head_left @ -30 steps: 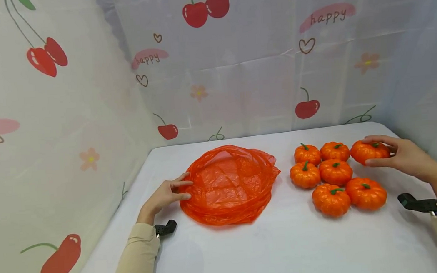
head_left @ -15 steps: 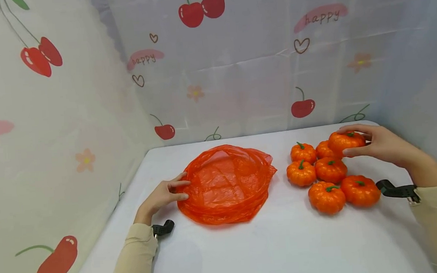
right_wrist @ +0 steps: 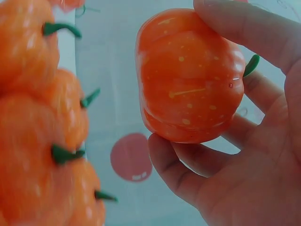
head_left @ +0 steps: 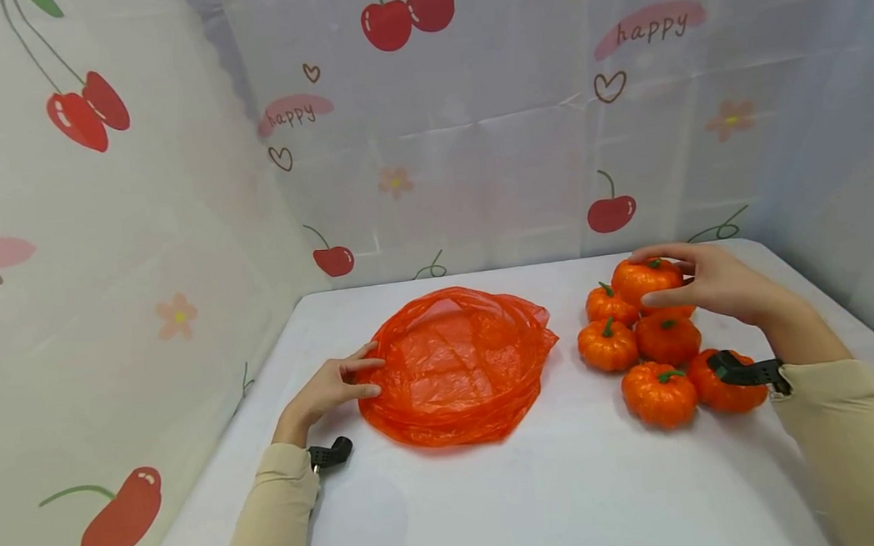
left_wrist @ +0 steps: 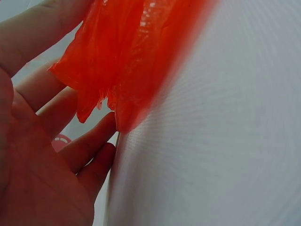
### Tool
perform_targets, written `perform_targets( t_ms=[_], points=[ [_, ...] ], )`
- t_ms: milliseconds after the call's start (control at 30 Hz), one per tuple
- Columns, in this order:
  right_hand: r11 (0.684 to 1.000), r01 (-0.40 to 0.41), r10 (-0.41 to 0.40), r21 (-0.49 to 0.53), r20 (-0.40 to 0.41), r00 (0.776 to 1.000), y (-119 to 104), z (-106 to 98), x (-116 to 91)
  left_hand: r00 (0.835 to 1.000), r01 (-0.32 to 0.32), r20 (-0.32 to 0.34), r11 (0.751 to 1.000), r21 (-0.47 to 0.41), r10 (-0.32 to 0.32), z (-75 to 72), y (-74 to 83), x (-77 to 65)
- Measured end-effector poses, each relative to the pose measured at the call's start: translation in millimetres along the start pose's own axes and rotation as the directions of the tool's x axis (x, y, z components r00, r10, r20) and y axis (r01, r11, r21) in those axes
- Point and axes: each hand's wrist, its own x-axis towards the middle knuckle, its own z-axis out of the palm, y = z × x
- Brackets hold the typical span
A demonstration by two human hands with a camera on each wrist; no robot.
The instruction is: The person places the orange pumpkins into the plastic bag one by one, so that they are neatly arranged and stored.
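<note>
My right hand [head_left: 726, 280] grips a small orange pumpkin [head_left: 642, 284] with a green stem, thumb on one side and fingers on the other. In the right wrist view, that pumpkin [right_wrist: 190, 77] is raised beside the others. Several more pumpkins [head_left: 662, 394] stand in a cluster at the right; the held one partly covers one at the back. A red plastic bag [head_left: 450, 364] lies spread with its mouth open at centre left. At its left rim, my left hand [head_left: 327, 394] touches the film with thumb and fingers spread apart; the left wrist view shows fingers [left_wrist: 91, 143] behind the crumpled edge.
A white table [head_left: 496, 503] carries everything. Patterned sheets [head_left: 491, 178] with cherries and "happy" prints hang behind it and along both sides. Each wrist wears a black camera mount, and the right one [head_left: 743, 371] overlaps the front right pumpkin in the head view.
My right hand has lifted the pumpkin from the back right of the cluster and carried it left over the back pumpkins. My left hand and the bag look unchanged.
</note>
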Motion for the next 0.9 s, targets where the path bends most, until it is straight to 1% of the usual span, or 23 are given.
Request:
perform_targets(
  t_ms=[167,300,400,467,600,733,900],
  points=[
    [0.999,0.005,-0.005,0.037,0.014,1.0,-16.6,13.1,12.5,1.0,-0.007,0.003,1.0,-0.008,0.007,0.5,0.6,-0.4],
    [0.995,0.051,-0.054,0.087,0.043,0.998,-31.9,24.7,23.0,1.0,-0.009,0.004,1.0,-0.014,0.009,0.5,1.1,-0.6],
    [0.985,0.087,-0.099,0.15,0.073,0.992,-42.5,34.4,31.1,1.0,-0.007,0.007,1.0,-0.017,0.007,0.4,1.0,-0.7],
    [0.976,0.098,-0.118,0.196,0.094,0.989,-49.4,41.1,35.9,1.0,-0.002,0.011,1.0,-0.02,0.002,0.5,0.7,-1.1],
    [0.958,0.125,-0.156,0.26,0.103,0.982,-60.0,54.3,47.7,1.0,0.004,0.013,1.0,-0.028,-0.004,0.3,1.3,-1.5],
    [0.945,0.167,-0.203,0.283,0.103,0.974,-64.8,66.7,61.3,1.0,0.008,0.013,1.0,-0.025,-0.008,0.1,1.9,-1.4],
    [0.933,0.18,-0.23,0.312,0.131,0.964,-74.4,80.2,74.8,0.999,0.03,0.013,0.999,-0.028,-0.029,0.3,2.5,-1.4]
  ],
)
